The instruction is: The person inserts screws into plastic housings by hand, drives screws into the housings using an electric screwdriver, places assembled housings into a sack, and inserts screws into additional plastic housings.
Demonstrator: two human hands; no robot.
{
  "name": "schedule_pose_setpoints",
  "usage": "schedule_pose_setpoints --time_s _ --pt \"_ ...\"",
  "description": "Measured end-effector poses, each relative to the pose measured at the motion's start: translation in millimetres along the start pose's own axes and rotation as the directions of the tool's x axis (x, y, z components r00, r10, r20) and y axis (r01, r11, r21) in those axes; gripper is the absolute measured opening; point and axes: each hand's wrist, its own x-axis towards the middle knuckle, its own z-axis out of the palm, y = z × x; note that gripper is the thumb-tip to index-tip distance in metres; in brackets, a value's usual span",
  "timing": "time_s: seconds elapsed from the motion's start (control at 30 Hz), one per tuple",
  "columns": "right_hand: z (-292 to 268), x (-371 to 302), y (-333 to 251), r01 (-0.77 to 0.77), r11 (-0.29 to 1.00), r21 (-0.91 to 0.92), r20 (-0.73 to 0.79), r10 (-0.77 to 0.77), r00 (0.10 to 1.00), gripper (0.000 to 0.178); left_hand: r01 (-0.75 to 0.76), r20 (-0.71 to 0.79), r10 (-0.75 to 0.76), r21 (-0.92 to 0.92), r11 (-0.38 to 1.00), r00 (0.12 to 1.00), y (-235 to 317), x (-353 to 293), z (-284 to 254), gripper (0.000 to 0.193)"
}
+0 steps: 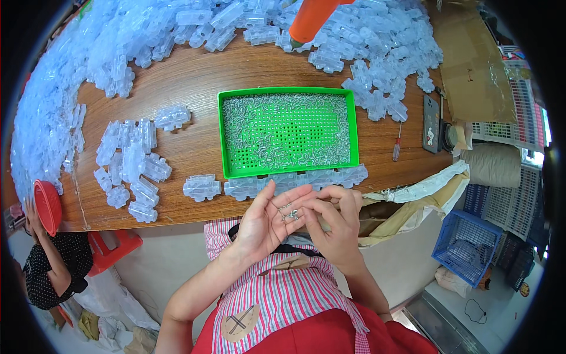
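My left hand is turned palm up, fingers stretched out, and cradles a few small silvery screws. Over that palm, my right hand has its fingers bent in a pinch beside the screws; whatever is between the fingertips is hidden. Just beyond both hands lies a green tray with a perforated bottom, scattered with many more small screws. Along its near side runs a row of clear plastic housings, partly behind my fingers. Another clear housing lies left of the row.
Heaps of clear plastic parts cover the table's far and left sides. An orange-handled tool hangs above the tray. At right are a screwdriver, a phone and a blue crate. At left, another person's arm is by a red basket.
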Motion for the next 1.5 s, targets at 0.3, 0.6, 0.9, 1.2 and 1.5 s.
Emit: schedule_pose_setpoints --time_s 0.3,0.6,0.9,1.2,1.5 --pt "9 5 -8 -0.017 1.0 0.02 -0.012 0.018 1.0 0.021 -0.086 -0.012 0.09 0.173 0.981 0.996 -8 -2 8 0.063" --pt "19 -2 6 -0.186 0.949 0.256 -0.064 0.208 0.976 0.017 -0.108 -0.209 0.151 0.206 0.973 0.966 -9 -5 5 0.048" --pt "44 1 37 0.003 0.999 -0.033 -0.123 -0.007 0.992 0.022 -0.096 -0.275 0.165 0.248 0.964 0.947 -6 -18 -15 0.04" --pt "44 3 33 0.041 0.985 -0.165 -0.09 -0.056 0.994 0.019 -0.126 -0.264 0.181 0.212 0.969 0.948 -2 -11 -15 0.042" --pt "29 4 26 -0.077 0.997 -0.025 -0.087 0.074 0.993 0.013 -0.113 -0.271 0.171 0.214 0.97 0.947 -1 -12 -10 0.046"
